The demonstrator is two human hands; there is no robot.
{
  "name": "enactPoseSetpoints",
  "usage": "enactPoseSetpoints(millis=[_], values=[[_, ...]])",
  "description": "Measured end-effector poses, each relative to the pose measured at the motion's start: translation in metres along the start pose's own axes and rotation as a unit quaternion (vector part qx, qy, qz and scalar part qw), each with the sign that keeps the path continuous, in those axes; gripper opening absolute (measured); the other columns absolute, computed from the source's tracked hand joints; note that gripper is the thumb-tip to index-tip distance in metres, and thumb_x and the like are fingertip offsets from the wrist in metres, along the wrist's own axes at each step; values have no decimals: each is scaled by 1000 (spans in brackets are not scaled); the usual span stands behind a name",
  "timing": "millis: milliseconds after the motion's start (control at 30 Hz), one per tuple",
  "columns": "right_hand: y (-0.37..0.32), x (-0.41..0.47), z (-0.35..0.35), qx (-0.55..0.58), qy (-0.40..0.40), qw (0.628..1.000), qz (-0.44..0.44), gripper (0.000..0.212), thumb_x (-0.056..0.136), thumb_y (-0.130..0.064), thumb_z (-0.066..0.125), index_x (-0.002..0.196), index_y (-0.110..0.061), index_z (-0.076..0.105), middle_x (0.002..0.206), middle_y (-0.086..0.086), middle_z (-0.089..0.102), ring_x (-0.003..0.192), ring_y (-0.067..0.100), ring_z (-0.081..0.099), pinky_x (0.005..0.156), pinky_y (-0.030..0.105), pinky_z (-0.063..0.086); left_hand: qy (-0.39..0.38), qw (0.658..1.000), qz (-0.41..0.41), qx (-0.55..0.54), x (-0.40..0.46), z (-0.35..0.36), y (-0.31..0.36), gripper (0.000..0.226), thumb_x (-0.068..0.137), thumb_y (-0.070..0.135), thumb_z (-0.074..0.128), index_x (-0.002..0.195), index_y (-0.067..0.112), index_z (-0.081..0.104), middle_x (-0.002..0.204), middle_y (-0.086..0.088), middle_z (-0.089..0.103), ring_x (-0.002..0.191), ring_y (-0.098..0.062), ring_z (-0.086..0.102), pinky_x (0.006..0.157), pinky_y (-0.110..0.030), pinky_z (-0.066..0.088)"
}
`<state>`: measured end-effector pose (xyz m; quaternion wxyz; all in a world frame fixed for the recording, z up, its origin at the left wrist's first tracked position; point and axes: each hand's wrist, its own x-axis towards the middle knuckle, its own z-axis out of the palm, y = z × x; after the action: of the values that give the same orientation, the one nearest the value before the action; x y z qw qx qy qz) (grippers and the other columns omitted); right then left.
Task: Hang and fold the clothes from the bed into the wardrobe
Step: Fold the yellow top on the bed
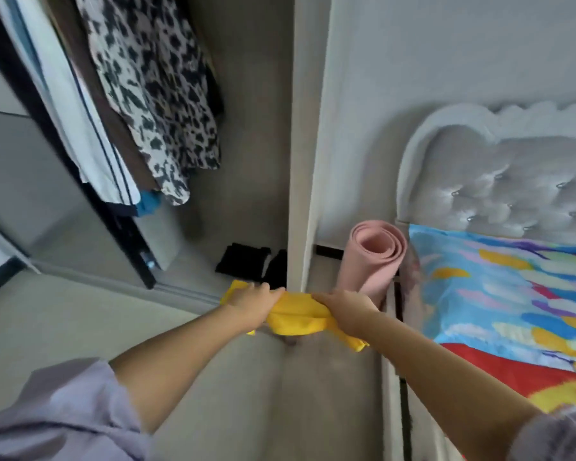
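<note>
At the far left we see the dark edge of a sliding door [80, 181], and just beside it the open wardrobe [246, 128] with hanging clothes: a white garment with dark stripes [90, 141] and a black-and-white spotted garment [153, 104], both ending well above the wardrobe floor. Bare room lies between their hems and that floor, where folded black clothes [246, 264] rest near the right wall. That wall is a pale upright panel [300, 161] whose front edge comes down right behind the yellow cloth.

Our left hand [251, 302] grips the left end of the folded yellow cloth [296, 319], fingers curled over its top edge. Our right hand [341, 307] grips the right end the same way. The cloth hangs between them, low in front of the panel's foot, its long axis running left to right, slightly lower at the right, where a corner trails below the wrist. The left end reaches over the wardrobe threshold; the right end is outside it.

Right of the panel, a rolled pink mat [373, 261] stands upright in the narrow gap before the bed [512, 294], near our right hand. The bed's bright patterned cover and grey tufted headboard [499, 181] fill the right side.
</note>
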<state>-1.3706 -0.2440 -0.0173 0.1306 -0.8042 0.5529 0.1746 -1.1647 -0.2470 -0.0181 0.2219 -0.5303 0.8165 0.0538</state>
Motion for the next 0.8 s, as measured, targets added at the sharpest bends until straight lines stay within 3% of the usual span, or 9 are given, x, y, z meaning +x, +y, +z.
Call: enactPoseSetpoints(millis=[167,333,433,567,700,800], values=[[-106,93,-43,-8,5,998,-66,58,96,-11,38,146,-38,30,131,7,51,120,32,54,90,43,49,-20,999,-38,-9,-14,21,-138,69,92,13,52,151,22,18,135,-15,45,121,-36,50,92,-42,44],[-163,160,-66,-1,1,997,-80,62,94,-8,40,147,-38,29,127,6,54,116,32,56,85,42,50,-22,999,-39,5,-1,32,-229,70,89,2,47,151,22,20,133,-14,46,117,-36,52,89,-40,45],[-172,196,-70,3,-16,996,-84,63,94,-6,39,148,-36,28,128,6,53,118,31,55,83,41,49,-31,999,-36,-12,20,43,-259,64,89,4,44,148,22,26,131,-14,47,116,-36,53,90,-41,44],[-166,249,-70,9,-35,995,-92,67,93,-2,37,149,-36,26,128,7,52,118,30,54,83,42,51,-47,998,-35,-17,63,62,-287,72,83,8,59,146,23,27,126,-12,49,110,-36,56,84,-44,47],[-151,319,-72,18,-54,993,-104,72,93,4,33,150,-37,20,132,10,49,117,29,53,76,38,48,-51,998,-34,-34,124,71,-321,61,91,7,44,147,22,26,127,-14,48,111,-37,54,85,-43,45],[-138,375,-75,37,-77,991,-103,69,91,5,36,148,-33,29,131,15,50,116,31,53,81,39,49,-75,995,-38,-47,175,78,-345,64,88,7,48,147,20,25,125,-13,51,108,-36,58,84,-39,45]])
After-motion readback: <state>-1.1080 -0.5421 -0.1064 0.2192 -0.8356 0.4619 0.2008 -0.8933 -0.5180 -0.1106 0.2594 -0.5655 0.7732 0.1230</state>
